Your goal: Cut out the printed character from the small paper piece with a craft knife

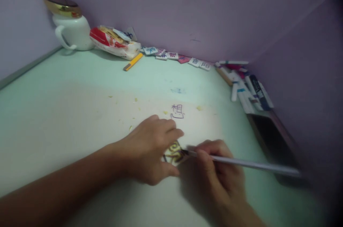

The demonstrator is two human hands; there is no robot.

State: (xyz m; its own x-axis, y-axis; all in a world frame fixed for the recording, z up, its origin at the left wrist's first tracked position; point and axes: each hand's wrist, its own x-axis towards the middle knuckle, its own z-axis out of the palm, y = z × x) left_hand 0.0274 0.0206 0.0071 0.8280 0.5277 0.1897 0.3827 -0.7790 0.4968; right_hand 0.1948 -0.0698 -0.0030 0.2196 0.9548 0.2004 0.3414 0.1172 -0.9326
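My left hand (152,148) grips a small pale block (174,154) by its edges, thumb at the near side and fingers at the far side. Bold dark and yellowish curved strokes cover its top face. In my right hand (219,173) is a slim, silvery pen-shaped tool (252,164), held like a pen and slanting across the hand. Its narrow dark tip touches or nearly touches the block's right edge; blur hides its exact form. Just beyond my left hand, a character in dark ink (177,111) is marked on the pale work surface (88,120).
Yellowish scraps (198,108) lie scattered around. At the back stand a white mug (75,34) with a gold-rimmed lid, a red-and-white packet (112,43), a yellow strip (133,62) and several character tiles (173,55). Pens (243,91) and a dark phone-like slab (273,137) line the right wall.
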